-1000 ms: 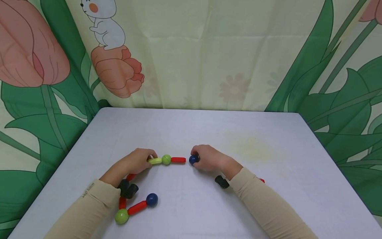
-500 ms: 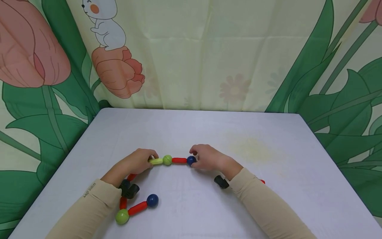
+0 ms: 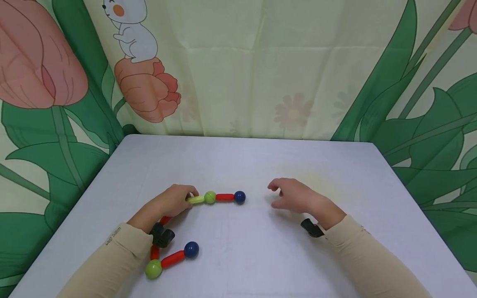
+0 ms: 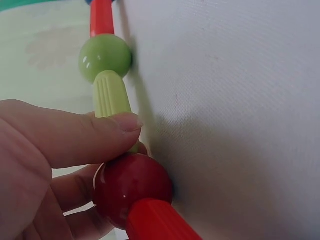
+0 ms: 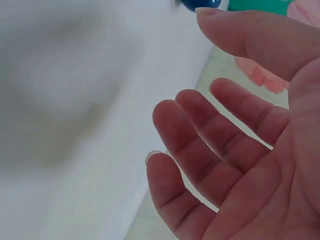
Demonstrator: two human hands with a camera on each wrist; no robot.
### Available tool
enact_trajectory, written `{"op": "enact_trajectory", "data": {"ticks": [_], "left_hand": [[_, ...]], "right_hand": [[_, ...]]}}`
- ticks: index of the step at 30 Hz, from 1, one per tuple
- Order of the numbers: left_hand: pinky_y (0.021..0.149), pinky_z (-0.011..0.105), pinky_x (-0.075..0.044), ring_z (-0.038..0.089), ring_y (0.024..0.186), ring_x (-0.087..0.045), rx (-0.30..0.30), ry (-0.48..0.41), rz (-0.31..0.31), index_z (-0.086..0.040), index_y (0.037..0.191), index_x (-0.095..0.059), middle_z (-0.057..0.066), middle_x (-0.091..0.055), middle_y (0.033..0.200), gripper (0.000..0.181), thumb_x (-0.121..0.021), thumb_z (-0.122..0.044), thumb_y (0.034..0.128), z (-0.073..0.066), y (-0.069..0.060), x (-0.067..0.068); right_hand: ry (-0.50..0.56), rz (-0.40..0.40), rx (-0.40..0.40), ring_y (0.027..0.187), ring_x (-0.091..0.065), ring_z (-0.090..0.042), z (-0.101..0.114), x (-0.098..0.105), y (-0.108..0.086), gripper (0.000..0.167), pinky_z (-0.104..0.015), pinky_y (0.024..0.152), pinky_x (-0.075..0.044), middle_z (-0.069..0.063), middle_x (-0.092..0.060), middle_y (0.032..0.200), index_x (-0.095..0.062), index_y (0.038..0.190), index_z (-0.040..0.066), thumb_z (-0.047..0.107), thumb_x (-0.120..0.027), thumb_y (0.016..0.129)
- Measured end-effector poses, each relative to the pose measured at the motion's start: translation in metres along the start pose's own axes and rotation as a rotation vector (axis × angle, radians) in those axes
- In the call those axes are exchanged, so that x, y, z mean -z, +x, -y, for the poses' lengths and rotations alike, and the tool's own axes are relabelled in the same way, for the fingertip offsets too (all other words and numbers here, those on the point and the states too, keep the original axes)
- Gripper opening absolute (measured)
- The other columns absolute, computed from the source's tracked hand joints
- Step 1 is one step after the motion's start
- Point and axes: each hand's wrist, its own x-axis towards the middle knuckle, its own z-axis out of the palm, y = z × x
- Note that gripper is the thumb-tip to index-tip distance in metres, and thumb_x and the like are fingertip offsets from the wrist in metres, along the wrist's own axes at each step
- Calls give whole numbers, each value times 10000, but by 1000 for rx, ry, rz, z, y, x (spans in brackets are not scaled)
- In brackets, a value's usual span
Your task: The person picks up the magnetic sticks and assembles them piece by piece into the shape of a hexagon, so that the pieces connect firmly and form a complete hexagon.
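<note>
My left hand (image 3: pixel 173 203) pinches a yellow-green ribbed rod (image 4: pixel 111 95) between thumb and fingers. From that rod's far end a green ball (image 3: pixel 210 197), a red rod (image 3: pixel 225 197) and a dark blue ball (image 3: pixel 240 197) run rightward in a line. At its near end a dark red ball (image 4: pixel 135 185) joins another red rod (image 4: pixel 160 220). The chain bends toward me, partly hidden under my left wrist, to a second green ball (image 3: pixel 153 269), a red rod (image 3: pixel 173 259) and a blue ball (image 3: pixel 191 250). My right hand (image 3: pixel 298 196) holds nothing, its fingers spread, right of the far blue ball.
A white-covered table (image 3: pixel 261 256) bears the chain. Behind it hangs a curtain (image 3: pixel 238 82) printed with tulips, leaves and a white animal. Small black cameras sit at both wrists, the right one (image 3: pixel 312 228) above the table.
My right hand brought the far blue ball left to the red rod's end, let go of it and moved away to the right. My left hand stayed almost in place.
</note>
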Motion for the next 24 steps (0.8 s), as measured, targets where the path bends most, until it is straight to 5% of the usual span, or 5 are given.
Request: {"op": "enact_trajectory", "data": {"ticks": [13, 20, 24], "left_hand": [[921, 466, -525, 268, 997, -599, 1, 59, 9, -80, 1265, -643, 130, -646, 1124, 393, -742, -80, 884, -9, 3, 7], [972, 486, -491, 318, 1148, -575, -146, 109, 3, -88, 1299, -633, 153, -610, 1237, 424, -745, -135, 893, -31, 14, 11], [965, 442, -498, 265, 1096, -574, -204, 122, 36, -131, 1315, -639, 128, -594, 1258, 438, -756, -145, 893, -44, 24, 7]], "right_hand": [[-10, 28, -145, 1054, -579, -303, -45, 6, -67, 497, -437, 834, -519, -68, -624, 1161, -617, 1235, 57, 220, -820, 811], [0, 21, -169, 993, -568, -267, -57, 0, -84, 485, -419, 806, -514, -42, -622, 1091, -636, 1186, 55, 228, -852, 788], [14, 26, -185, 909, -544, -226, -61, -5, -89, 405, -374, 755, -507, -22, -607, 989, -646, 1122, 70, 164, -850, 786]]}}
